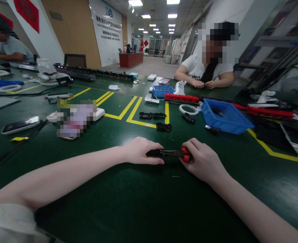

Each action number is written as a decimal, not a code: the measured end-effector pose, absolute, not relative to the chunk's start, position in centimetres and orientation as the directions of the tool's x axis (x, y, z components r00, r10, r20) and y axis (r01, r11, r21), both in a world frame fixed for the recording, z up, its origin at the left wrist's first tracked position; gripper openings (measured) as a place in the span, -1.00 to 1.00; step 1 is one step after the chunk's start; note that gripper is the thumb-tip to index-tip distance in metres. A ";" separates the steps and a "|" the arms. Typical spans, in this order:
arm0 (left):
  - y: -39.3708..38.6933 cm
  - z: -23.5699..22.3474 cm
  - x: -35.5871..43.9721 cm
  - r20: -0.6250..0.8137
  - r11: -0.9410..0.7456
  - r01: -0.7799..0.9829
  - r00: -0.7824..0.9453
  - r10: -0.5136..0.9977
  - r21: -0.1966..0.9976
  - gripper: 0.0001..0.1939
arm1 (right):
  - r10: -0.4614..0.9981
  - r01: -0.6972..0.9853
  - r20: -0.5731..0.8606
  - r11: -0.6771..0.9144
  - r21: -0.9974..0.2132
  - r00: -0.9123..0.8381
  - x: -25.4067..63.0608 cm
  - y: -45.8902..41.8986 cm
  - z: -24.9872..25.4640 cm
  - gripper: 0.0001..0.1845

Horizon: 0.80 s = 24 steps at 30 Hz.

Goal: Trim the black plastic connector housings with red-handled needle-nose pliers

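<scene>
My right hand (201, 160) is closed around the red handles of a pair of pliers (175, 153), whose long metal jaws point left. Between the thumb and fingers of my left hand (141, 150) is a small black plastic part (154, 153). The jaw tips meet this part; the exact contact is too small to make out. Beyond my hands lie similar black parts (152, 115), another black part (164, 126) and one more black piece (188, 117). A thin sliver (175, 176) rests on the green table (149, 209) below the pliers.
To the right stand a blue bin (227, 116), a roll of white tape (188, 109) and a black marker-like item (213, 129). A phone (76, 121) and a white device (21, 125) lie left. Across the table sits a person (207, 64) near a smaller blue bin (162, 91).
</scene>
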State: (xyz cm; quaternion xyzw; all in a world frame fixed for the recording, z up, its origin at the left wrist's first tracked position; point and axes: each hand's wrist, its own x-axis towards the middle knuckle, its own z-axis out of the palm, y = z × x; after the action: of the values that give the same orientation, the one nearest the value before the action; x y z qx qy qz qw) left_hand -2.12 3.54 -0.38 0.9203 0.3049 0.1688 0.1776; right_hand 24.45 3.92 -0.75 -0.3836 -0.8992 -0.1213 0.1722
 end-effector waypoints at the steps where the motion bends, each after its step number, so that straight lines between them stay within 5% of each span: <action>1: 3.5 -0.4 -2.1 0.210 -0.755 0.500 0.757 0.619 0.424 -0.59 | 0.646 0.730 0.407 0.679 0.079 -0.645 24.4 3.9 -0.7 -0.80; 24: 3.7 -0.8 -2.0 0.228 -0.782 0.501 0.767 0.600 0.370 -0.54 | 0.639 0.722 0.358 0.669 0.179 -0.681 24.2 3.9 -0.3 -0.87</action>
State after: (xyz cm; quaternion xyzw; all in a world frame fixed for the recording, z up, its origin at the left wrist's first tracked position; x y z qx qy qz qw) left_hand -2.01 3.71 -0.79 0.9287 0.2964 0.1690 0.1450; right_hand 24.16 3.93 -0.31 -0.3764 -0.9036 -0.1548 0.1336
